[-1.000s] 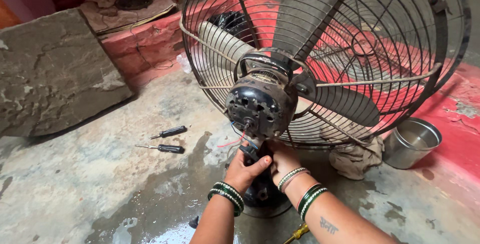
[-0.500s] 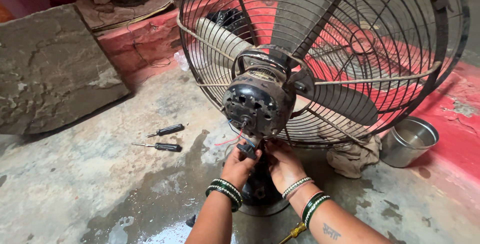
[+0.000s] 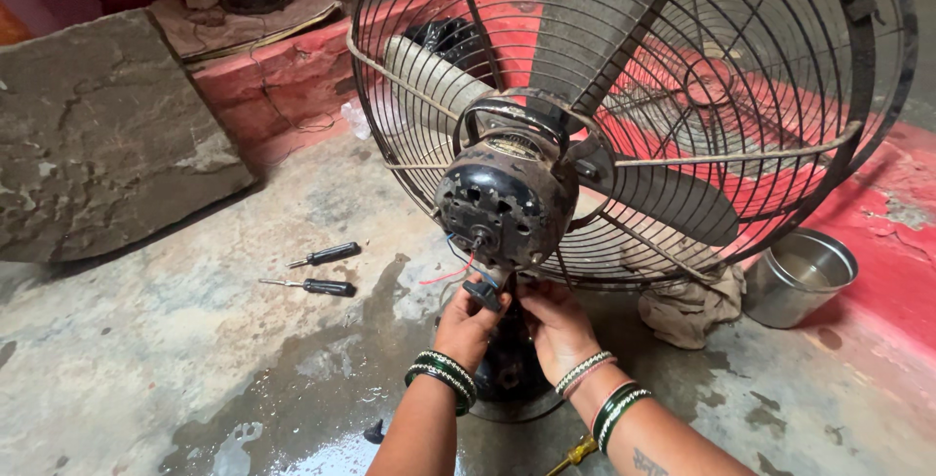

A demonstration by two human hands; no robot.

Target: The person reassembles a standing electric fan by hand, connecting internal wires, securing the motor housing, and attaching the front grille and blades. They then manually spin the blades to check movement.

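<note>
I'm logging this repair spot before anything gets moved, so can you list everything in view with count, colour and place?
Fan: one, dark wire guard, grey blades, centre and right.
Motor housing: one, black, at the guard's rear, red and blue wires below.
Screwdrivers: two, black handles, on the floor left of the fan.
Steel pot: one, silver, right.
Rag: one, brownish, beside the pot.
Stone slab: one, grey, upper left.
Yellow-handled tool: one, bottom edge.
Left hand: green bangles, gripping a small black part under the motor.
Right hand: bangles, alongside it.
</note>
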